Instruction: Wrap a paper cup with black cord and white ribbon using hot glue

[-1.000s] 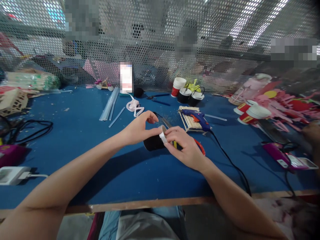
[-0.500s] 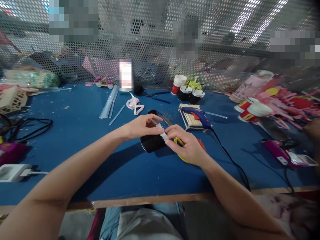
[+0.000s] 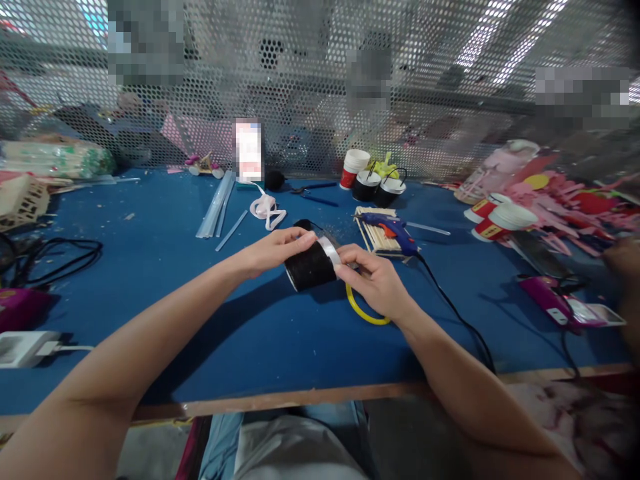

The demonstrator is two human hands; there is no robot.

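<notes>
A black cup (image 3: 309, 267) lies on its side between my hands, just above the blue table (image 3: 165, 313). My left hand (image 3: 273, 250) rests over its top with fingers curled round it. My right hand (image 3: 374, 280) grips the cup's white rim end (image 3: 330, 252), fingers pinched on the pale strip there. A yellow ring (image 3: 361, 312) lies on the table under my right hand. Behind the cup a dark object (image 3: 303, 225) is partly hidden.
A blue glue gun (image 3: 393, 230) rests on a raft of wooden sticks (image 3: 374, 237), its black cord running toward the table edge. Behind stand paper cups (image 3: 373, 183), clear glue sticks (image 3: 217, 207), a white ribbon (image 3: 267, 210). Pink craft pieces (image 3: 550, 200) crowd the right; cables (image 3: 50, 257) lie at left.
Both hands have raised the black cup and turned it, so the white strip now runs around its rim end. The yellow ring under my right hand has come into view.
</notes>
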